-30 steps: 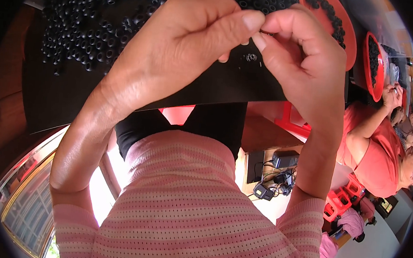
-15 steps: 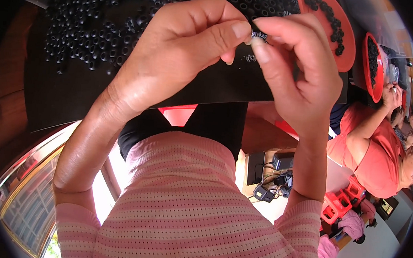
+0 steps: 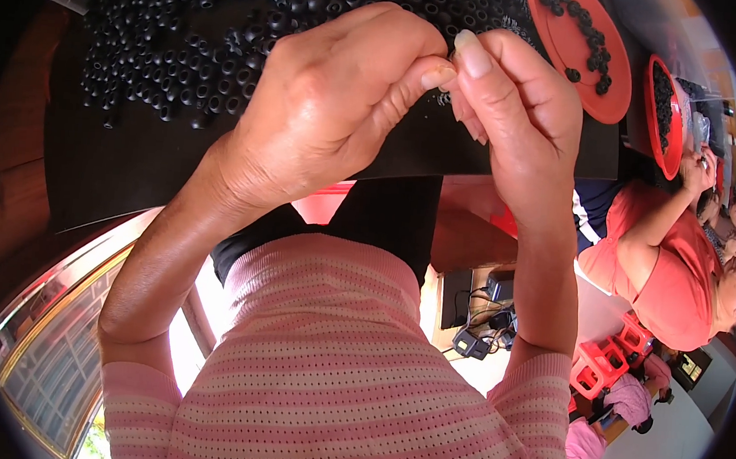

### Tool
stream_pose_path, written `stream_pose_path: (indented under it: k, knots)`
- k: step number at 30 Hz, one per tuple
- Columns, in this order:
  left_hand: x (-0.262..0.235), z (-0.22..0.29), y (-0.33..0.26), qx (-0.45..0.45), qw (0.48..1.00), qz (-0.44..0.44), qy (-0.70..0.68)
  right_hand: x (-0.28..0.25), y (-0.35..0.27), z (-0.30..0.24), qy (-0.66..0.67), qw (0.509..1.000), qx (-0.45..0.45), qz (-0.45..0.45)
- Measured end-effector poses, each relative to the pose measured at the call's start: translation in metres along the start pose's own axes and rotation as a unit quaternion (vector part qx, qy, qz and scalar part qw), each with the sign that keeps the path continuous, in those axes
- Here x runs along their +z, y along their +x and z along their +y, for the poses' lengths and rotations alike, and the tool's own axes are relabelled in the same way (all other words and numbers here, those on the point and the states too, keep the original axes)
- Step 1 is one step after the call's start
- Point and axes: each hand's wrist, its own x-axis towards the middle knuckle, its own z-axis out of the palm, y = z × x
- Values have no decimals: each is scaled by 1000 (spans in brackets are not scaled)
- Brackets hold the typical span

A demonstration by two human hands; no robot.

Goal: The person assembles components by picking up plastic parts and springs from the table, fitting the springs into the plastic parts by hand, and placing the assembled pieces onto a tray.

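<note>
Where fingertips meet, hidden small part.

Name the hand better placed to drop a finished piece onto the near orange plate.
Right, probably. The right hand lies close beside the orange plate, while the left hand hangs over the heap of black rings, farther away.

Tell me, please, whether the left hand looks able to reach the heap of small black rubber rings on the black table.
Probably yes: the heap of small black rubber rings lies just beyond the left hand, nothing between.
</note>
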Motion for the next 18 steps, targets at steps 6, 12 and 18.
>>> stream_pose_path:
  k: [6, 12, 18]
  knots:
    - [4, 2, -3, -39, 999, -9, 1, 1, -1, 0, 22, 1000, 3, 14]
    - [0, -1, -5, -2, 999, -38, 38, -3, 1, -1, 31, 999, 41, -9]
    - [-3, -1, -7, -11, 999, -44, -7, -2, 1, -1, 4, 999, 16, -33]
